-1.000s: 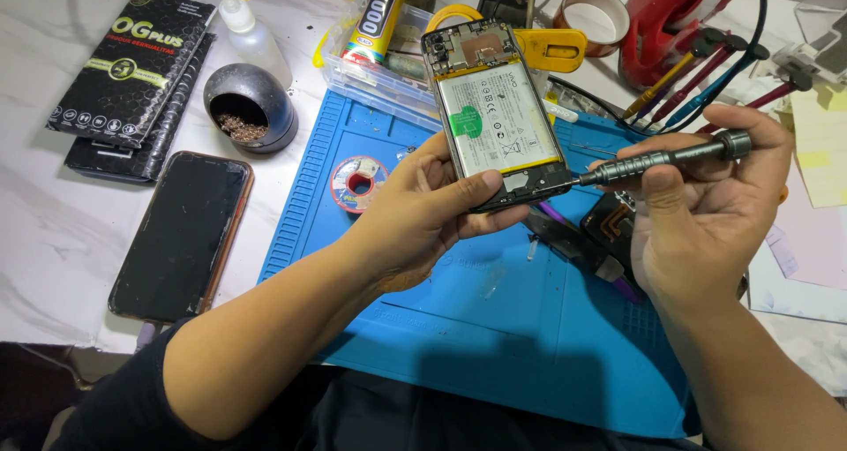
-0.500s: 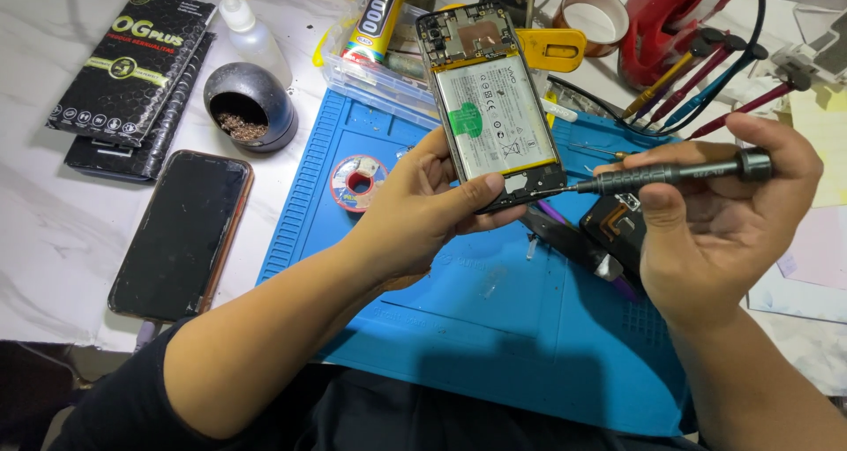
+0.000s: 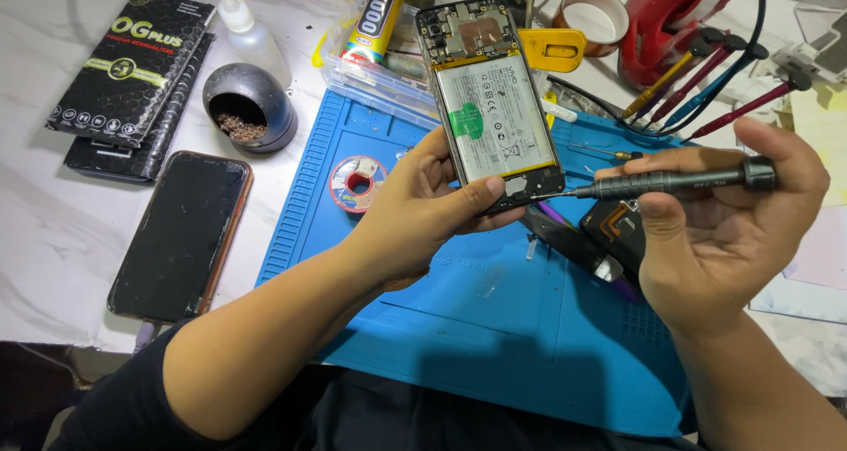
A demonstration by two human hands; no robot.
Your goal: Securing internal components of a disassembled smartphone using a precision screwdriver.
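Both forearms are bare from the elbow down, with no watch, bracelet or glove on either. The left hand (image 3: 423, 208) and the right hand (image 3: 719, 230) carry no rings that show, and the fingers (image 3: 494, 193) end in short, trimmed nails. A dark, nearly black short sleeve (image 3: 132, 398) covers the left upper arm at the near left, and the same dark cloth runs across the near edge below the arms.

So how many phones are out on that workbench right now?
2. An opened phone, back cover off, is held in the left hand above the blue mat. A dark-screened phone lies on the white table left of the mat. Clutter may hide others.
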